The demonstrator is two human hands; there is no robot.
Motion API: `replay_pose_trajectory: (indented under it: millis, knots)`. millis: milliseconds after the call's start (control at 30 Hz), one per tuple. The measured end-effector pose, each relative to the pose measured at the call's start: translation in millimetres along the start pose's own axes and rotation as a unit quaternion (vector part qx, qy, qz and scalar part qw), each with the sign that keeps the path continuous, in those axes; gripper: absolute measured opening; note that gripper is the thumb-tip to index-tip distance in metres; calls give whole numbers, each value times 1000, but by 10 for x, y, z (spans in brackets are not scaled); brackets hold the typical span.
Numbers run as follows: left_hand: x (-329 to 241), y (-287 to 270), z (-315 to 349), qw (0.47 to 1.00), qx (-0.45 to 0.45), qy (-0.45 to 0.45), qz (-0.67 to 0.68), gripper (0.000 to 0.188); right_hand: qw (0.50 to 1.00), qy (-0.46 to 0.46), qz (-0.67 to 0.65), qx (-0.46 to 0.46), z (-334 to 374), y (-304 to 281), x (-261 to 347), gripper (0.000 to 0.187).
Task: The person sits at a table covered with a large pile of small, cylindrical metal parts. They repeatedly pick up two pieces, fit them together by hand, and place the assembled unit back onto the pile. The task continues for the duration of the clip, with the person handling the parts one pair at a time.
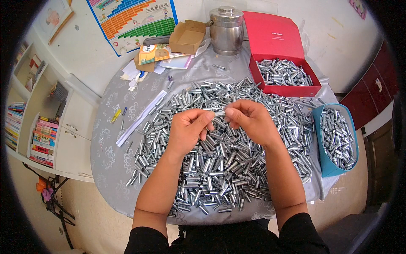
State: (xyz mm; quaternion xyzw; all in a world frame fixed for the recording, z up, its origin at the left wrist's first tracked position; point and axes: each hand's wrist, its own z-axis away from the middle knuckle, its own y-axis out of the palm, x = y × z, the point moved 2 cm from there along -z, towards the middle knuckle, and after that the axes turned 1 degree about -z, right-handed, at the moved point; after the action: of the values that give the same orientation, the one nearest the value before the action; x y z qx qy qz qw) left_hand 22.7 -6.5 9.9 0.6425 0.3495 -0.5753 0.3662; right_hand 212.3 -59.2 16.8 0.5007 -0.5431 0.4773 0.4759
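Over the middle of a wide heap of shiny metal sleeves (207, 163), my two hands meet at a short silver metal sleeve (219, 114). Thumb and fingers of my left hand (189, 127) close on its left end. At the other end, my right hand (250, 120) is closed in a pinch, its fingertips partly covering the piece. Whether a second small part sits in the right fingertips is too small to make out. Both forearms come up from the lower edge, above the heap.
An open red box (292, 89) of metal parts stands at the back right; a teal fabric bin (334, 169) of similar pieces is at the right edge. Behind are a steel pot (226, 34), a cardboard box (187, 37) and books. A white strip (141, 117) lies left.
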Motion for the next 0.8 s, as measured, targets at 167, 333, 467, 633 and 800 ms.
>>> replay_pose_trajectory:
  millis: [167,333,467,633,800]
  knots:
    - [17,-13,-11,1000,-6,-4,3,22,998,-46,-31,-22,2,46,-12,19]
    - [12,-3,-16,1000,2,3,0,23,1000,23,11,13,1,-20,-48,19]
    - [6,-17,-16,1000,-5,-6,4,23,997,-26,-70,-11,0,50,2,16]
    - [20,3,-20,1000,-3,0,-6,24,997,-31,-74,11,-10,8,-57,17]
    - [27,-2,-14,1000,-6,-3,-5,24,999,21,-44,-6,23,20,38,19]
